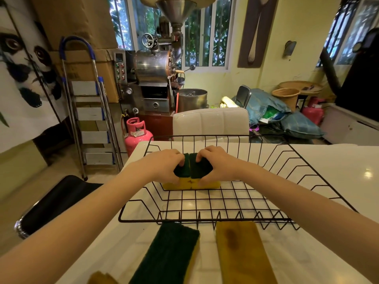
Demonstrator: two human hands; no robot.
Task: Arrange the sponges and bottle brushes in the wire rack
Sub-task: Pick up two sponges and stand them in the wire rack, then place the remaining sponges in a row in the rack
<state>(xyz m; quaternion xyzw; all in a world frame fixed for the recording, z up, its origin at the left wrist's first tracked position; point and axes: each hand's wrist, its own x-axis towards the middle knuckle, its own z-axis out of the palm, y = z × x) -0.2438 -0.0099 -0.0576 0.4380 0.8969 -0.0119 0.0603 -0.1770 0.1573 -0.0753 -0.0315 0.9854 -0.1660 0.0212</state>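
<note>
A black wire rack [229, 201] sits on the white table. Inside it, toward the far left, two yellow sponges with dark green scrub tops lie side by side and touch. My left hand [164, 165] grips the left sponge [180, 182], and my right hand [217, 162] grips the right sponge [203, 171]. In front of the rack lies a sponge green side up [168, 255], and beside it a sponge yellow side up [244, 253] with a brown stain. A further yellowish piece [100, 278] shows at the bottom edge. No bottle brush is in view.
The white table [338, 177] extends to the right of the rack. A black chair [57, 201] stands at the left and a white padded chair [211, 124] behind the table. Beyond are a pink gas cylinder [137, 132], a stepladder [90, 111] and a metal roasting machine [155, 74].
</note>
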